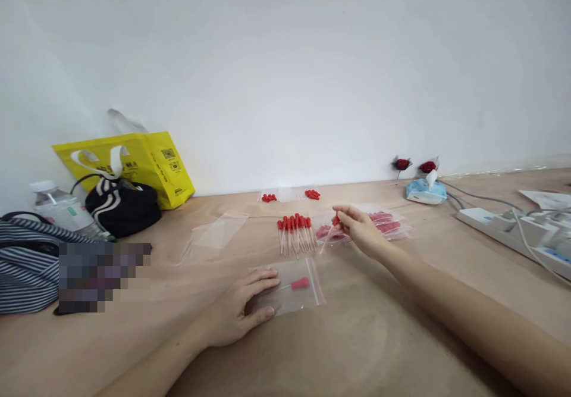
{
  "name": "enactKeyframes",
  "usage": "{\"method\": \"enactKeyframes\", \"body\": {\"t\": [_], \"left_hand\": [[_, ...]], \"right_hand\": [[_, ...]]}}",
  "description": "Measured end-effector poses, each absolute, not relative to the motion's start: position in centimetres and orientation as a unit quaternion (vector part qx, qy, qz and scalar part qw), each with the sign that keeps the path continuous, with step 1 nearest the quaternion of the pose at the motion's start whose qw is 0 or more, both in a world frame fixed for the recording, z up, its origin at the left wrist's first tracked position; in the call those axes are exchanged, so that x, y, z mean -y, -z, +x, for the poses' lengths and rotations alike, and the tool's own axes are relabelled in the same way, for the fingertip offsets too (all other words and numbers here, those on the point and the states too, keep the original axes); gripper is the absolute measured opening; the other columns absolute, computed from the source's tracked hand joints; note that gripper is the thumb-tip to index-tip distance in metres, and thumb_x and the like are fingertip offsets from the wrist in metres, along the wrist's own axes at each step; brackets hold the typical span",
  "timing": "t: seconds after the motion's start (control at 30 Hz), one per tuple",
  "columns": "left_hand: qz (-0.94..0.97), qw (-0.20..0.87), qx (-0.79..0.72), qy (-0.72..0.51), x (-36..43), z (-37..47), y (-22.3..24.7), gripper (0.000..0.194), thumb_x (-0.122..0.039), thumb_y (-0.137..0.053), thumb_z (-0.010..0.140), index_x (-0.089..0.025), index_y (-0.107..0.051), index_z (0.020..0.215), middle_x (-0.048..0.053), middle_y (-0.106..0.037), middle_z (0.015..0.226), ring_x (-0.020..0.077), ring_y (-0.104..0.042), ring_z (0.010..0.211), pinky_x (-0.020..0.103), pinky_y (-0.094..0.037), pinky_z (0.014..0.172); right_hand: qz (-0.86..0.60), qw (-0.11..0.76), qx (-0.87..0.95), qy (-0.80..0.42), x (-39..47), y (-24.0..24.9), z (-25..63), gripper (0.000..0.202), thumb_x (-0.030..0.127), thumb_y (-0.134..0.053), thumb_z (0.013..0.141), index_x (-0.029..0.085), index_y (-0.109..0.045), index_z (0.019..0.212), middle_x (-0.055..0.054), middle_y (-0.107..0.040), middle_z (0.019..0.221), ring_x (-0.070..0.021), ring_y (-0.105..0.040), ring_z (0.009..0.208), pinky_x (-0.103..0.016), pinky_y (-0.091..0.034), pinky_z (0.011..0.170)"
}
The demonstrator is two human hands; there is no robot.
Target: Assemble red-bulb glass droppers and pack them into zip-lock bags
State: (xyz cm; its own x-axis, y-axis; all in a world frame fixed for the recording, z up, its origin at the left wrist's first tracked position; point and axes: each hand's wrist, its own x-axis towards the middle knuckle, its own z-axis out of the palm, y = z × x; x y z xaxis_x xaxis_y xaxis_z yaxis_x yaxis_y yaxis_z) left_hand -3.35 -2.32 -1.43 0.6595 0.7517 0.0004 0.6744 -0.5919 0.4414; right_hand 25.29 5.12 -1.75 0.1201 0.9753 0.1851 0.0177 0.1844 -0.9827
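My left hand [238, 308] lies with its fingers spread on a clear zip-lock bag [312, 299]. Inside that bag is one dropper [300, 283] with a red rubber bulb, its thin tube partly under my fingers. Farther right, my right hand [364, 233] pinches another dropper [335, 220] by its red bulb, the pale tube pointing down and left. Just left of it, several red-topped droppers [294, 225] lie side by side, bulbs toward the wall. Under and behind my right hand are clear bags [401, 230] with pinkish-red contents.
Flat clear bags [223, 230] lie left of the droppers. Small red pieces [269, 198] rest on plastic near the wall. A yellow bag [172, 174], black pouch [125, 209] and bottle [66, 209] stand left. Right are a tissue pack [426, 191] and power strip [504, 230].
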Motion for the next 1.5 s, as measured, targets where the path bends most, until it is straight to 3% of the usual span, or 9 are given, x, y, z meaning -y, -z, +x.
{"method": "enactKeyframes", "body": {"t": [0.1, 0.23, 0.47, 0.73, 0.9, 1.1, 1.27, 1.5], "left_hand": [[0.886, 0.207, -0.403, -0.095, 2.3, -3.3, 1.5, 0.043, -0.040, -0.046, 0.082, -0.025, -0.043, 0.123, 0.005, -0.039, 0.133, 0.0238, -0.032, 0.123, 0.046, -0.027, 0.101], [0.889, 0.204, -0.396, -0.102, 2.2, -3.2, 1.7, 0.043, -0.039, -0.047, 0.082, -0.026, -0.043, 0.123, 0.005, -0.039, 0.133, 0.0235, -0.032, 0.123, 0.045, -0.028, 0.101], [0.887, 0.211, -0.396, -0.108, 2.2, -3.2, 1.7, 0.042, -0.038, -0.047, 0.082, -0.026, -0.044, 0.122, 0.004, -0.040, 0.133, 0.0233, -0.033, 0.123, 0.043, -0.028, 0.100], [0.878, 0.201, -0.419, -0.115, 2.3, -3.3, 2.1, 0.054, -0.043, -0.046, 0.081, -0.027, -0.031, 0.130, 0.005, -0.038, 0.134, 0.0253, -0.033, 0.122, 0.045, -0.028, 0.100], [0.882, 0.206, -0.403, -0.132, 2.2, -3.1, 2.4, 0.054, -0.043, -0.047, 0.081, -0.027, -0.031, 0.130, 0.005, -0.038, 0.134, 0.0259, -0.034, 0.121, 0.044, -0.029, 0.099], [0.891, 0.200, -0.388, -0.128, 2.1, -3.0, 2.4, 0.052, -0.041, -0.046, 0.082, -0.028, -0.030, 0.130, 0.004, -0.038, 0.134, 0.0246, -0.035, 0.121, 0.044, -0.028, 0.100], [0.890, 0.202, -0.391, -0.122, 2.1, -3.1, 2.4, 0.053, -0.042, -0.047, 0.081, -0.028, -0.030, 0.130, 0.004, -0.037, 0.135, 0.0255, -0.033, 0.122, 0.046, -0.027, 0.101], [0.888, 0.203, -0.394, -0.119, 2.2, -3.1, 2.2, 0.053, -0.043, -0.048, 0.080, -0.029, -0.032, 0.129, 0.004, -0.038, 0.134, 0.0253, -0.035, 0.121, 0.046, -0.026, 0.101]], "right_hand": [[-0.430, 0.615, 0.450, -0.484, -2.5, 3.6, 25.9, 0.035, 0.042, -0.062, 0.062, 0.017, -0.053, 0.085, 0.003, -0.055, 0.059, -0.0078, -0.048, 0.050, -0.020, -0.039, 0.049], [-0.431, 0.635, 0.405, -0.498, -1.5, 5.0, 25.5, 0.037, 0.043, -0.065, 0.059, 0.017, -0.054, 0.082, 0.003, -0.056, 0.061, -0.0083, -0.050, 0.052, -0.020, -0.039, 0.049], [-0.416, 0.667, 0.338, -0.518, -1.7, 4.9, 25.0, 0.029, 0.033, -0.068, 0.058, 0.018, -0.054, 0.077, 0.002, -0.057, 0.060, -0.0093, -0.052, 0.052, -0.021, -0.042, 0.048], [-0.420, 0.588, 0.343, -0.600, 0.3, 4.7, 23.2, 0.025, 0.026, -0.069, 0.056, 0.019, -0.050, 0.070, 0.001, -0.058, 0.061, -0.0132, -0.059, 0.061, -0.028, -0.047, 0.065], [-0.456, 0.481, 0.589, -0.463, 0.6, 5.4, 22.2, 0.017, 0.031, -0.064, 0.063, 0.017, -0.056, 0.069, 0.000, -0.059, 0.066, -0.0113, -0.052, 0.059, -0.026, -0.042, 0.059], [-0.413, 0.396, 0.776, -0.266, 0.2, 5.2, 21.9, 0.013, 0.021, -0.056, 0.070, 0.021, -0.067, 0.062, -0.004, -0.059, 0.083, -0.0168, -0.051, 0.084, -0.031, -0.038, 0.078], [-0.506, 0.375, 0.738, -0.243, -3.9, 2.9, 22.8, 0.017, 0.014, -0.051, 0.067, 0.017, -0.061, 0.054, 0.001, -0.057, 0.055, -0.0124, -0.051, 0.056, -0.022, -0.038, 0.055], [-0.605, 0.384, 0.671, -0.190, -11.3, 2.0, 19.6, 0.011, 0.013, -0.053, 0.067, 0.014, -0.063, 0.060, -0.009, -0.064, 0.068, -0.0187, -0.057, 0.071, -0.025, -0.038, 0.065]]}}
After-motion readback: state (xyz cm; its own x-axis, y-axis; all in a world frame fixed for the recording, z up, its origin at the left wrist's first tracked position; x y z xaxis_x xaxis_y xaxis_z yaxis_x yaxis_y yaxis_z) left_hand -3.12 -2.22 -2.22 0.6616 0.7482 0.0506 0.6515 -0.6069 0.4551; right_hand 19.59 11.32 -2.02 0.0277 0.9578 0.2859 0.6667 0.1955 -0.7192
